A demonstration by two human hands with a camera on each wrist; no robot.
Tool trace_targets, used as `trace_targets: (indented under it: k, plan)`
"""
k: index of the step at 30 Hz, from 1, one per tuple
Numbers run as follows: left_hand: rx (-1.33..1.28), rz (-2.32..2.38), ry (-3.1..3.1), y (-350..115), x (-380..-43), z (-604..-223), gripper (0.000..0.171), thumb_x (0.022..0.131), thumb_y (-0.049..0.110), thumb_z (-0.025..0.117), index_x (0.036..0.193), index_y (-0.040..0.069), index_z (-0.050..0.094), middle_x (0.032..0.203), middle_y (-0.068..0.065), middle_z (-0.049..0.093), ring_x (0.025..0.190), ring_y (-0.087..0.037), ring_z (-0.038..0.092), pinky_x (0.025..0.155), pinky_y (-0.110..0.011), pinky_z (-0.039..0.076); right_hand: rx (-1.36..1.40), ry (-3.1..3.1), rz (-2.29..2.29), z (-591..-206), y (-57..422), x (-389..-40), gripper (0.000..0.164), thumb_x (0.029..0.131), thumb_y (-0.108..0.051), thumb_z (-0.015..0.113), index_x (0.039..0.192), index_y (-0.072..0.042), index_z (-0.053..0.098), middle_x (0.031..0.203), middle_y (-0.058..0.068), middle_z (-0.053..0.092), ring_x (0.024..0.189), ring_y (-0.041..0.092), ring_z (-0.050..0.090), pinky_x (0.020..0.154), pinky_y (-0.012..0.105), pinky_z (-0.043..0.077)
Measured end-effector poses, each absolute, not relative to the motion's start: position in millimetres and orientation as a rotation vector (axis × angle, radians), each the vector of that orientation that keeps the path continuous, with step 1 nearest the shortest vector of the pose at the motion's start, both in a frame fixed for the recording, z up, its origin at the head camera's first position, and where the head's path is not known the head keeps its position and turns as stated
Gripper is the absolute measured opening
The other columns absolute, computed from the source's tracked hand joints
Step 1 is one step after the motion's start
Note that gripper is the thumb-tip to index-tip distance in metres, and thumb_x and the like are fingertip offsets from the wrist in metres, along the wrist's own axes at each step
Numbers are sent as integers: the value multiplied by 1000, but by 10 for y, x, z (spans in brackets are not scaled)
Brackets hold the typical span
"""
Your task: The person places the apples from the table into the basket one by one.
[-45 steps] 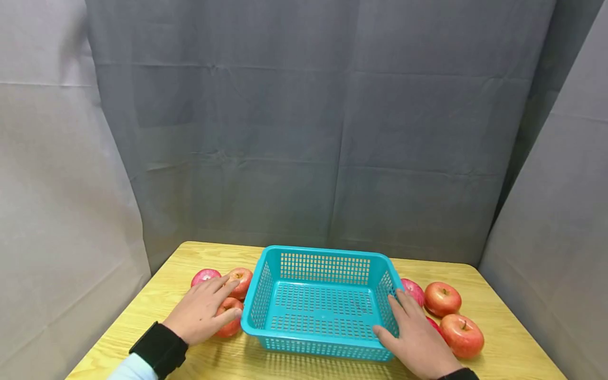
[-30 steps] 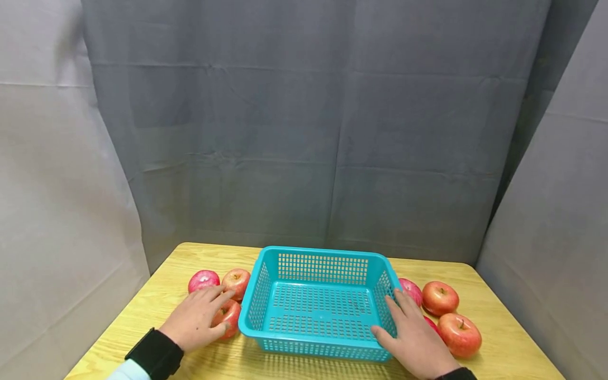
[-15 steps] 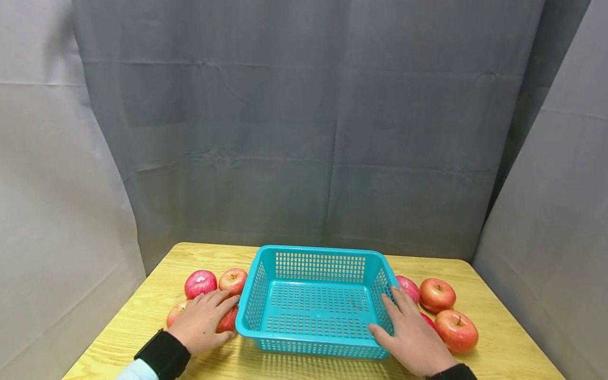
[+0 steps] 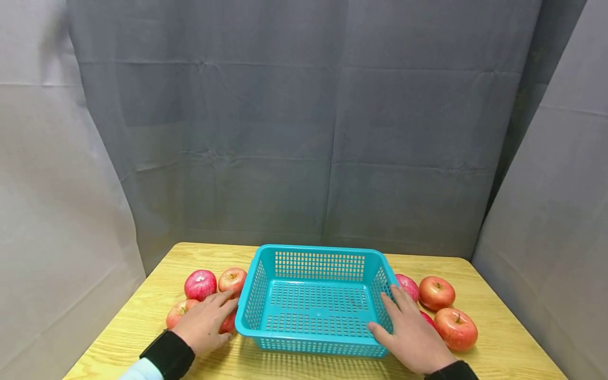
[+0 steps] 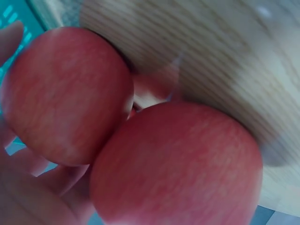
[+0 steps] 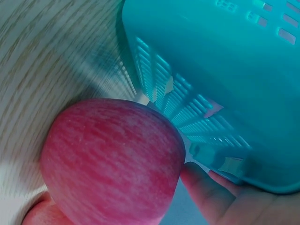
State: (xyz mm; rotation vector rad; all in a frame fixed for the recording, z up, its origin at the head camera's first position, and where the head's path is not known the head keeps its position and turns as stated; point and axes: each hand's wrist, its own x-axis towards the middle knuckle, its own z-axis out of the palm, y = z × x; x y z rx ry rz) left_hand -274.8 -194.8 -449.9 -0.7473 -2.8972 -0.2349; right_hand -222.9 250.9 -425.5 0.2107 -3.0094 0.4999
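Note:
In the head view a turquoise plastic basket (image 4: 318, 343) stands mid-table. Left of it, my left hand (image 4: 201, 327) grips a red apple (image 4: 228, 321) beside the basket wall. The left wrist view shows the thumb on one side of that apple (image 5: 70, 96) and fingers on the other, with a second apple (image 5: 180, 164) close against it. My right hand (image 4: 415, 338) rests over the basket's right rim, fingers spread and fairly straight. In the right wrist view its fingertips meet a red apple (image 6: 112, 159) outside the wall.
Two more apples, a pink-red one (image 4: 200, 285) and a paler one (image 4: 233, 281), sit behind my left hand. To the right lie several apples, among them a large one (image 4: 456, 330). Grey cloth (image 4: 266, 132) hangs behind the wooden table (image 4: 285, 369).
My left hand has drawn slightly nearer and settled around the apple beside the basket, uncovering the others behind and left of it. The right hand stays at the rim. The view shifts slightly.

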Motion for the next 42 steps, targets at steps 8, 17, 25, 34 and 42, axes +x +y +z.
trace_targets:
  k: [8, 17, 25, 34, 42]
  plan:
    - [-678, -219, -2915, -1940, -2723, -4463, 71, 73, 30, 90, 137, 15, 62, 145, -13, 53, 127, -40, 52, 98, -62, 46, 233, -2995, 511, -4259, 2505, -2227, 104, 88, -81, 46, 151, 2, 43, 161, 26, 25, 145, 46, 26, 96, 64, 47]
    - [-768, -170, -2843, -1979, -2750, -4477, 66, 75, 28, 88, 133, 11, 63, 129, -11, 62, 117, -35, 58, 92, -58, 51, 229, -2978, 529, -4254, 2500, -2243, 105, 88, -79, 49, 152, 4, 40, 161, 27, 24, 146, 47, 24, 96, 65, 46]
    - [-803, -125, -2798, -1986, -2763, -4464, 63, 73, 32, 89, 130, 17, 65, 121, -5, 64, 108, -30, 61, 81, -55, 54, 124, -3007, 556, -4258, 2504, -2269, 119, 82, -84, 52, 156, 7, 28, 162, 30, 16, 142, 49, 28, 90, 67, 49]
    - [-804, -95, -2803, -1970, -2773, -4271, 62, 72, 33, 90, 128, 18, 67, 124, -3, 64, 107, -27, 62, 81, -52, 56, 69, -3037, 577, -4274, 2522, -2282, 124, 80, -86, 51, 155, 9, 26, 162, 30, 16, 145, 48, 24, 98, 69, 41]
    - [-744, -59, -2827, -1989, -2754, -3933, 67, 73, 33, 90, 133, 15, 65, 127, -7, 63, 107, -32, 61, 80, -55, 56, 65, -3045, 605, -4275, 2535, -2283, 123, 82, -83, 54, 155, 10, 24, 162, 31, 16, 144, 50, 25, 98, 70, 41]
